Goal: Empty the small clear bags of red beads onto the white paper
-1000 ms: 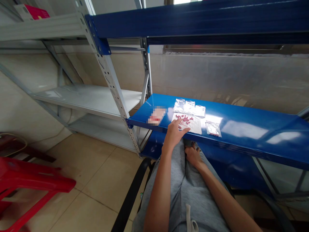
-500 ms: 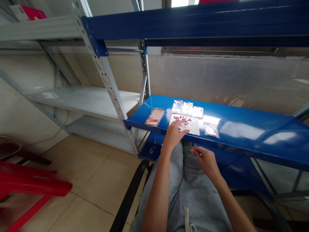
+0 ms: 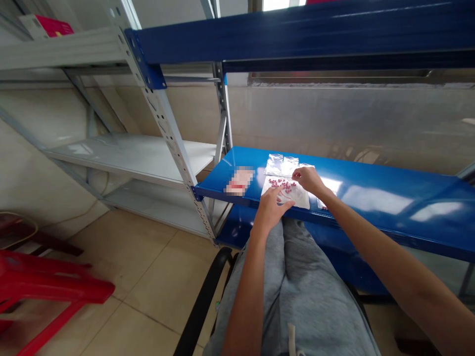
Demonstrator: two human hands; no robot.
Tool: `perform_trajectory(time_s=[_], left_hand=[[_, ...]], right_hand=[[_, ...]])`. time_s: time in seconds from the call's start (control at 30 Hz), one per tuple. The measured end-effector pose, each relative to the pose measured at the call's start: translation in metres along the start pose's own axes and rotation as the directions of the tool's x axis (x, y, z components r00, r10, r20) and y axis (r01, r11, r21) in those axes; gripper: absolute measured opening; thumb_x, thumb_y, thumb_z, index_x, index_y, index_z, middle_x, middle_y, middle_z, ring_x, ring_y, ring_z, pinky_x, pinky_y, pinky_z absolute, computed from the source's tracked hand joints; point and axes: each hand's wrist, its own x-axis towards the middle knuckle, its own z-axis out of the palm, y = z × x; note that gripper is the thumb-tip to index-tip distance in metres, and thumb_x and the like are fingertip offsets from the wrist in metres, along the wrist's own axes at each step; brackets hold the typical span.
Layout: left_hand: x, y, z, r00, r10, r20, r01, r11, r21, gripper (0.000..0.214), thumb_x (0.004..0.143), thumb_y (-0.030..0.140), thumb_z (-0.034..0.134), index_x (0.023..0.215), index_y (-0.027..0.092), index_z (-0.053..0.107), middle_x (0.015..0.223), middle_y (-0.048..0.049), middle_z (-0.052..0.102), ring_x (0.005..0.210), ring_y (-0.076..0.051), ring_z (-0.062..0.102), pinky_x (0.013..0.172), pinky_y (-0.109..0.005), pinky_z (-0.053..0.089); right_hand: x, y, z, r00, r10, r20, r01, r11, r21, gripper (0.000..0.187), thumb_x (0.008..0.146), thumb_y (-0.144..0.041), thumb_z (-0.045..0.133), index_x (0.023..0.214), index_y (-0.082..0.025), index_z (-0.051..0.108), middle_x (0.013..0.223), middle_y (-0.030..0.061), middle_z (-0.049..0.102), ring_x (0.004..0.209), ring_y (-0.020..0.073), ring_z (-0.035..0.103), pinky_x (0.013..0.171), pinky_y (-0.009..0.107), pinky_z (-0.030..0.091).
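Two bare hands sit over the front of a blue steel shelf [image 3: 371,199], which I take to be serving as a worktop because it lies just past the person's lap. The left hand [image 3: 272,208] rests flat-fingered on a white sheet [image 3: 297,198], open and gripping nothing, apparently pinning the sheet in place. The right hand [image 3: 309,180] reaches across to the sheet's far edge, with its thumb and forefinger [image 3: 297,174] drawn close together. From my distance I cannot tell whether they have hold of anything. Scattered red pills [image 3: 282,185] lie on the sheet between the two hands, though they are too small here for me to rule out beads. Just beyond the right fingertips, small clear zip bags [image 3: 275,164] stand in a row along the shelf's back edge, within easy reach of either hand. A sliver of clear plastic [image 3: 322,204] shows beneath the right wrist. To the left of the left hand lies a pixelated pink packet [image 3: 239,181], its print blurred out. Grey sweatpants [image 3: 300,291] fill the view below both forearms.
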Motion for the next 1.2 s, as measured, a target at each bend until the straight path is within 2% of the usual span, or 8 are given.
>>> perform_trajectory(time_s=[0.17,0.33,0.6,0.7,0.77,0.83,0.97,1.2], left_hand=[[0.000,0.000,0.001,1.000,-0.003,0.007,0.003,1.000,-0.016,0.051,0.083,0.030,0.080,0.130,0.017,0.066,0.116,-0.0096,0.071,0.093,-0.020,0.068,0.088,-0.032,0.056],[-0.001,-0.003,0.002,1.000,0.000,-0.002,0.000,1.000,-0.021,0.054,0.080,0.027,0.082,0.130,0.014,0.065,0.116,-0.0107,0.071,0.092,-0.019,0.068,0.089,-0.033,0.056],[0.000,-0.004,0.002,0.999,-0.035,-0.017,0.035,0.999,-0.031,0.054,0.073,0.023,0.087,0.123,0.016,0.070,0.113,-0.0099,0.073,0.094,-0.020,0.069,0.092,-0.035,0.057],[0.000,-0.001,0.000,0.993,-0.119,-0.001,0.118,0.985,-0.122,0.050,0.073,0.027,0.087,0.119,0.017,0.071,0.112,-0.0093,0.074,0.092,-0.020,0.070,0.078,-0.032,0.060],[-0.001,0.002,-0.001,0.983,-0.181,0.020,0.182,0.965,-0.188,0.047,0.073,0.030,0.087,0.116,0.017,0.072,0.108,-0.0090,0.074,0.089,-0.020,0.071,0.065,-0.027,0.058],[-0.001,0.006,-0.003,0.973,-0.228,0.023,0.227,0.948,-0.222,0.046,0.072,0.032,0.088,0.112,0.016,0.074,0.105,-0.0089,0.075,0.085,-0.020,0.071,0.059,-0.024,0.055],[0.000,0.009,-0.007,0.957,-0.289,0.029,0.287,0.928,-0.238,0.047,0.070,0.037,0.088,0.109,0.016,0.076,0.103,-0.0096,0.075,0.081,-0.019,0.071,0.058,-0.024,0.054],[-0.001,0.001,-0.002,0.961,-0.277,0.022,0.275,0.933,-0.233,0.051,0.070,0.038,0.089,0.114,0.017,0.075,0.110,-0.0098,0.075,0.084,-0.019,0.070,0.062,-0.025,0.055]], right_hand=[[0.006,0.005,0.008,0.997,-0.046,0.067,0.046,0.999,0.007,0.026,0.088,-0.007,0.055,0.095,-0.010,0.080,0.093,0.0122,0.079,0.086,0.0215,0.070,0.080,0.027,0.046],[0.000,0.008,0.005,0.999,-0.021,0.030,0.020,1.000,0.023,0.026,0.094,-0.016,0.058,0.111,-0.010,0.076,0.102,0.0143,0.078,0.087,0.0213,0.071,0.077,0.027,0.047],[-0.016,0.009,-0.002,0.998,0.032,0.062,-0.028,0.998,-0.060,0.017,0.091,-0.023,0.066,0.098,-0.011,0.077,0.091,0.0125,0.078,0.081,0.0212,0.070,0.073,0.027,0.046],[-0.016,0.009,0.002,0.996,0.040,0.074,-0.035,0.997,-0.072,0.020,0.090,-0.028,0.070,0.100,-0.011,0.077,0.092,0.0127,0.078,0.083,0.0219,0.070,0.072,0.026,0.046],[-0.016,0.010,0.005,0.996,0.042,0.082,-0.036,0.996,-0.079,0.021,0.090,-0.028,0.071,0.101,-0.011,0.077,0.093,0.0133,0.078,0.085,0.0223,0.070,0.072,0.026,0.046],[-0.016,0.010,0.006,0.995,0.044,0.088,-0.037,0.995,-0.088,0.019,0.090,-0.025,0.069,0.100,-0.010,0.078,0.094,0.0139,0.078,0.086,0.0224,0.070,0.073,0.026,0.046],[-0.017,0.009,0.005,0.995,0.045,0.087,-0.036,0.994,-0.102,0.020,0.090,-0.018,0.063,0.099,-0.010,0.079,0.094,0.0142,0.078,0.086,0.0225,0.070,0.076,0.026,0.046],[-0.022,0.005,-0.010,0.999,0.029,0.038,-0.026,0.996,-0.080,0.021,0.092,-0.018,0.058,0.094,-0.010,0.078,0.090,0.0125,0.078,0.085,0.0228,0.070,0.072,0.026,0.043]])
